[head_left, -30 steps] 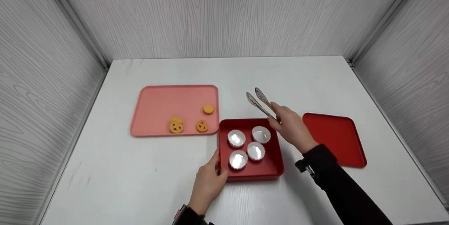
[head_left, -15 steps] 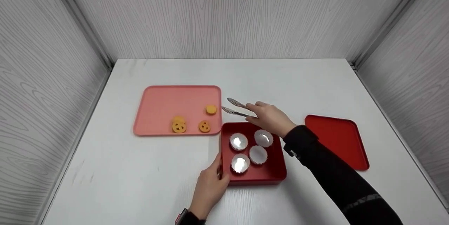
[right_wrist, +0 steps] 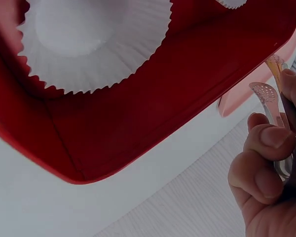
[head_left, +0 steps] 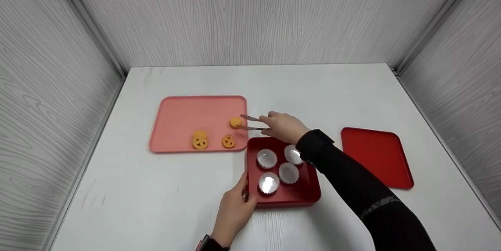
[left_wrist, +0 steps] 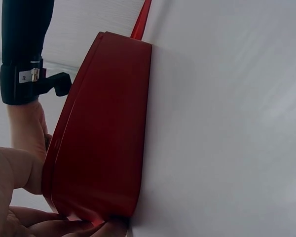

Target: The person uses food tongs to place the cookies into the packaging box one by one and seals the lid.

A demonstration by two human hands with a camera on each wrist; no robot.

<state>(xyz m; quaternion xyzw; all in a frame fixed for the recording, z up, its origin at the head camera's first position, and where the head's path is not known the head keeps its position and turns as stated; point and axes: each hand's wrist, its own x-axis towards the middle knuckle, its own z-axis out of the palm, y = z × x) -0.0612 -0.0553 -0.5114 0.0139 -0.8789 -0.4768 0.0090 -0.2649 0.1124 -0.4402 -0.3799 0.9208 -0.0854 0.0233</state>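
Note:
My left hand (head_left: 234, 208) grips the front left corner of a deep red box (head_left: 301, 194), its thumb over the rim. Inside the box stand several white fluted paper cups (head_left: 269, 183); nothing shows in them. In the right hand (head_left: 285, 126) are metal tongs (head_left: 253, 128) with perforated tips, held above the box's back edge. The tong arms are spread, and their tips reach a round yellow biscuit (head_left: 235, 121) at the right side of the pink tray (head_left: 184, 114). In the right wrist view, fingers curl round the tongs (right_wrist: 265, 93) beyond the box wall.
More biscuits lie near the pink tray's front edge: a biscuit with cut-out holes (head_left: 228, 141) and an overlapping pair (head_left: 200, 143) farther left. A flat red tray (head_left: 377, 157) lies at the right, behind the right sleeve (head_left: 360, 188). Wood-grain panels (head_left: 250, 16) enclose the white table.
My right hand has carried the tongs left, from over the box's back right to the yellow biscuit on the pink tray. The left hand keeps its hold on the box.

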